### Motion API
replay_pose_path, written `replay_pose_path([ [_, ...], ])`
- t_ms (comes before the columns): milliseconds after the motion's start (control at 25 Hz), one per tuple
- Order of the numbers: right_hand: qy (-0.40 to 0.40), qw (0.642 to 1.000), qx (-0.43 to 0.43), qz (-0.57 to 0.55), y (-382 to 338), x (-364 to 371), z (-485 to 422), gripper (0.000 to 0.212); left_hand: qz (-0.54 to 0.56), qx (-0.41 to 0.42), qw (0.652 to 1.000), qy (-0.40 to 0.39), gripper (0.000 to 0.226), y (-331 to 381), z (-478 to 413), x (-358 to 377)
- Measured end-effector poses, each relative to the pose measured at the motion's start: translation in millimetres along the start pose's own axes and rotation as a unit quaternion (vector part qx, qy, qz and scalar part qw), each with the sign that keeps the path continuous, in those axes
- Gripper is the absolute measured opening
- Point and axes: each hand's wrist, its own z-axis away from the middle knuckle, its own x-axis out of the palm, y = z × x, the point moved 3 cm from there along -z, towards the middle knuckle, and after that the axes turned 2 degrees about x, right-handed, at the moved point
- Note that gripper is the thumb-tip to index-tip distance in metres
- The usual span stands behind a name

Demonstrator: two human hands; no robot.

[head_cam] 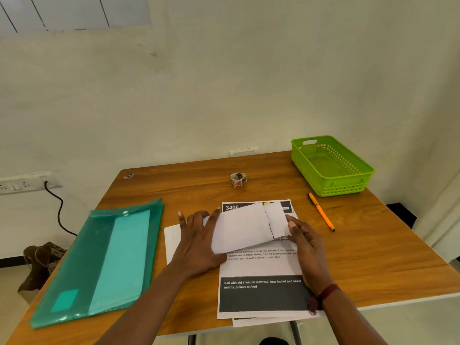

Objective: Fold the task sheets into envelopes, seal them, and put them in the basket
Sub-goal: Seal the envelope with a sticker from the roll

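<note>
A white folded sheet sits tilted over a stack of printed task sheets at the table's front middle. My left hand lies at its left edge with straight, spread fingers; the sheet covers the thumb. My right hand pinches the narrow right flap of the folded sheet with thumb and fingertips. A green plastic basket stands at the back right corner with nothing visible inside. A small tape roll lies at the back middle.
A teal plastic folder covers the table's left side. An orange pen lies between the sheets and the basket. Another white sheet peeks out under my left hand. Wall sockets and a black cable are at the left.
</note>
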Motion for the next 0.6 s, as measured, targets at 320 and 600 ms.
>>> replay_pose_path([
  [320, -0.072, 0.997, 0.001, -0.006, -0.1, 4.7, 4.7, 0.046, -0.026, 0.028, 0.999, -0.001, 0.116, 28.5, -11.1, -3.0],
  [600, -0.063, 0.996, 0.004, -0.062, 1.9, 0.4, 0.1, 0.027, -0.037, 0.042, 0.998, -0.006, 0.117, 51.0, -14.1, -4.8],
])
